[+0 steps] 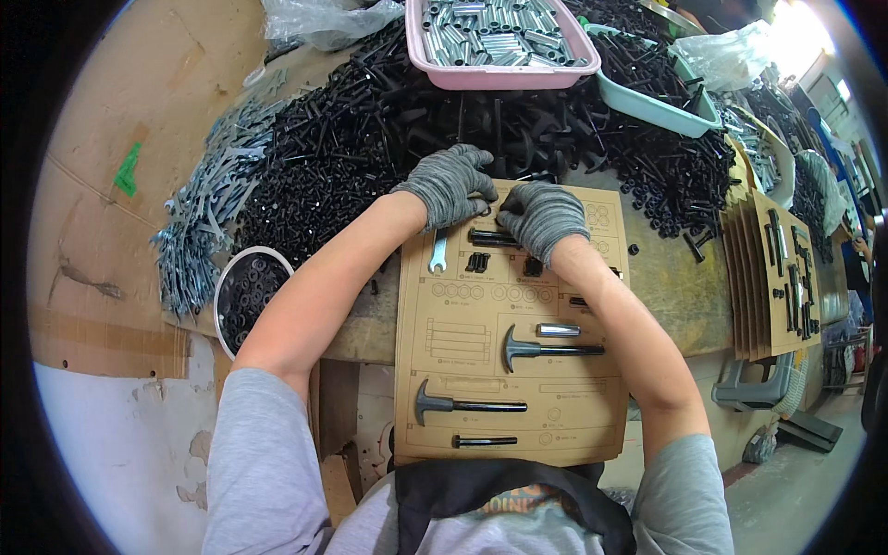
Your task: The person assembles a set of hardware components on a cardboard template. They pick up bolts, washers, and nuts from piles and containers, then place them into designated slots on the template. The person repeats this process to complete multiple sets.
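Both my hands wear grey knit gloves and meet over the far end of a printed cardboard sheet [499, 379]. My left hand [450, 187] is closed, fingertips bent down near a small dark ring [485, 212]. Beside it, my right hand [546, 220] has its fingers pressed together; what they hold, if anything, is hidden. Just below lies a black bolt [493, 238], with short black screws [478, 263] and a silver wrench [437, 252] around it. Nearer me rest a silver tube [558, 330], two black T-headed pieces [555, 351] [476, 406] and a long black bolt [485, 441].
Heaps of black hardware [324, 148] surround the sheet's far end. Behind stand a pink tray [504, 81] of silver tubes and a pale green tray [657, 113]. At left are wrenches [208, 203] and a bowl [222, 305] of dark rings; at right, filled cardboard sheets [754, 277].
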The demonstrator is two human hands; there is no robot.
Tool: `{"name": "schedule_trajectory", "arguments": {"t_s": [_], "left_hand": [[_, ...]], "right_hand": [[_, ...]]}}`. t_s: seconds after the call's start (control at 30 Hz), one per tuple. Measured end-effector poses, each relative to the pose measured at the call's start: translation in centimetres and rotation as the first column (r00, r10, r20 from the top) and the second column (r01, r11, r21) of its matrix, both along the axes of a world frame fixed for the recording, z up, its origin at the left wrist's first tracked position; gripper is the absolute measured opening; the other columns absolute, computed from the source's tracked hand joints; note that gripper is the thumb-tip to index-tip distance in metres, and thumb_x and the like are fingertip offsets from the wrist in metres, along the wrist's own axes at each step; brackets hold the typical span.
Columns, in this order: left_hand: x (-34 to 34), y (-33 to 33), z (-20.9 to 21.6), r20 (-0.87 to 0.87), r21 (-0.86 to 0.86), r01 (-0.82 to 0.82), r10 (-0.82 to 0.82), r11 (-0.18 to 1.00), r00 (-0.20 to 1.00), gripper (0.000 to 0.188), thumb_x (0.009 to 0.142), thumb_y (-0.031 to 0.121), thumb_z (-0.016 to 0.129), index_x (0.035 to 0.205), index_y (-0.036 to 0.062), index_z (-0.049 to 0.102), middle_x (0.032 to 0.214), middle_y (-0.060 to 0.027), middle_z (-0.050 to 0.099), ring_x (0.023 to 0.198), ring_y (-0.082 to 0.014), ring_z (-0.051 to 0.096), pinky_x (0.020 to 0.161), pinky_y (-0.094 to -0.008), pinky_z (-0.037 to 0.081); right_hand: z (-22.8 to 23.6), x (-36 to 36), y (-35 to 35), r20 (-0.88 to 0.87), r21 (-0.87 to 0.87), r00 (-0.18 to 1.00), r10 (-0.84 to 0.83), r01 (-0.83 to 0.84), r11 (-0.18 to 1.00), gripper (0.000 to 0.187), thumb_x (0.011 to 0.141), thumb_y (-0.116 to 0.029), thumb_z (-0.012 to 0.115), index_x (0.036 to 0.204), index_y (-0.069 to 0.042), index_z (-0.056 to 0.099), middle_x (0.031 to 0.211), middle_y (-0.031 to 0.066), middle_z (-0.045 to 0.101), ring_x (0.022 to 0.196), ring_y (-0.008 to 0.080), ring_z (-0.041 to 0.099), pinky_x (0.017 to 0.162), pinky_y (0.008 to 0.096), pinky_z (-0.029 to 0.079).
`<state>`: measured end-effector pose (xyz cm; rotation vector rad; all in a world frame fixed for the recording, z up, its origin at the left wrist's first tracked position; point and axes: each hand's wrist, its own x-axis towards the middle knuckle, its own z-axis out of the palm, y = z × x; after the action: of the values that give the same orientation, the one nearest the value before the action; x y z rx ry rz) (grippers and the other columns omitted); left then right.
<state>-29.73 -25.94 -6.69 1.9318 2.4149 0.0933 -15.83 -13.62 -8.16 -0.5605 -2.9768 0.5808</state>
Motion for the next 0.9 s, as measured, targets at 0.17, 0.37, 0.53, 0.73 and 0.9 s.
{"name": "schedule_trajectory", "arguments": {"t_s": [0.17, 0.37, 0.53, 0.73, 0.9], "left_hand": [[0.3, -0.3, -0.3, -0.042, -0.041, -0.077, 0.075, 0.996, 0.996, 0.023, 0.077, 0.038, 0.067, 0.095, 0.024, 0.074, 0.135, -0.0066, 0.051, 0.131, -0.0276, 0.039, 0.111, -0.0387, 0.026], [1.2, -0.6, 0.0, -0.086, -0.04, -0.142, 0.138, 0.989, 0.987, 0.025, 0.079, 0.041, 0.064, 0.095, 0.0248, 0.074, 0.136, -0.0043, 0.051, 0.133, -0.0252, 0.036, 0.114, -0.0443, 0.018], [1.2, -0.8, -0.2, -0.098, -0.051, -0.19, 0.185, 0.98, 0.978, 0.025, 0.08, 0.043, 0.063, 0.094, 0.0248, 0.074, 0.135, -0.0026, 0.051, 0.134, -0.0241, 0.034, 0.115, -0.0468, 0.013], [1.3, -0.5, -0.2, -0.101, -0.054, -0.223, 0.217, 0.973, 0.971, 0.024, 0.08, 0.043, 0.064, 0.093, 0.0262, 0.074, 0.135, -0.0013, 0.052, 0.135, -0.0235, 0.033, 0.115, -0.048, 0.009], [0.8, -0.7, -0.7, -0.072, -0.017, -0.198, 0.196, 0.98, 0.978, 0.024, 0.079, 0.042, 0.064, 0.09, 0.025, 0.075, 0.134, -0.0001, 0.053, 0.135, -0.023, 0.034, 0.114, -0.0485, 0.01]], "right_hand": [[0.0, -0.2, 0.1, -0.018, -0.124, 0.997, -0.077, 0.074, 0.989, 0.021, 0.076, -0.026, 0.071, 0.09, -0.01, 0.073, 0.085, 0.0141, 0.068, 0.077, 0.0296, 0.065, 0.075, 0.0381, 0.05], [-1.2, -1.1, 1.0, -0.063, -0.17, 0.998, -0.01, -0.001, 0.985, 0.023, 0.078, -0.031, 0.069, 0.096, -0.017, 0.073, 0.093, 0.0093, 0.07, 0.083, 0.0292, 0.066, 0.077, 0.0381, 0.052], [-1.7, -1.3, 1.1, -0.111, -0.105, 0.993, 0.027, -0.038, 0.994, 0.024, 0.078, -0.033, 0.069, 0.096, -0.017, 0.073, 0.092, 0.0099, 0.07, 0.082, 0.0302, 0.065, 0.077, 0.0387, 0.051], [-2.3, -1.4, 1.1, -0.134, -0.118, 0.991, 0.019, -0.035, 0.992, 0.026, 0.079, -0.035, 0.069, 0.096, -0.016, 0.073, 0.091, 0.0117, 0.069, 0.083, 0.0306, 0.064, 0.077, 0.0398, 0.051], [-2.2, -1.5, 0.7, -0.166, -0.14, 0.986, -0.033, 0.01, 0.99, 0.023, 0.075, -0.031, 0.074, 0.088, -0.012, 0.074, 0.087, 0.0098, 0.069, 0.081, 0.0272, 0.065, 0.076, 0.0366, 0.05]]}}
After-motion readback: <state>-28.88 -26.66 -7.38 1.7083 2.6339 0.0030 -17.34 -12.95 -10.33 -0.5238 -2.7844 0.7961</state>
